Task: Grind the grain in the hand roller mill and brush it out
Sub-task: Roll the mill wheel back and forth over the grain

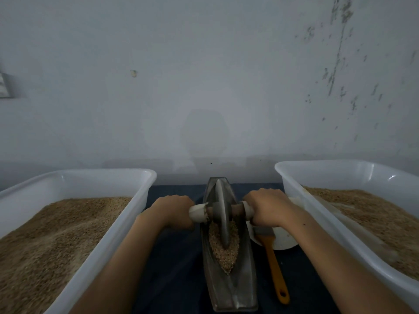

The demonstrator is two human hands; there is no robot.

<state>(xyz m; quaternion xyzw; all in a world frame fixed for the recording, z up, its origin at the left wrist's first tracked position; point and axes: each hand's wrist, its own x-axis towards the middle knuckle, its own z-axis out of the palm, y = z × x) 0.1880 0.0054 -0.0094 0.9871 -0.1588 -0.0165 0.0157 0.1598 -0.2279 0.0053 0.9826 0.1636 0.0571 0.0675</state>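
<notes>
left hand (173, 210): grips left end of roller handle (199, 213)
right hand (267, 207): grips right end
wheel (223, 214): upright in trough (229, 291), on grain (223, 252)
brush (275, 266): beside trough

One head-worn wide-angle view looks forward and slightly down, close over the table (181, 257); the wall (204, 75) fills the upper half of the frame, forearms entering from the bottom edge.

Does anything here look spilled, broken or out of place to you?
Nothing stands out. The grain lies inside the boat-shaped trough, none on the dark cloth. The left hand and right hand each grip a handle end of the grinding wheel. The brush lies beside the trough. The wall shows flaked paint.
</notes>
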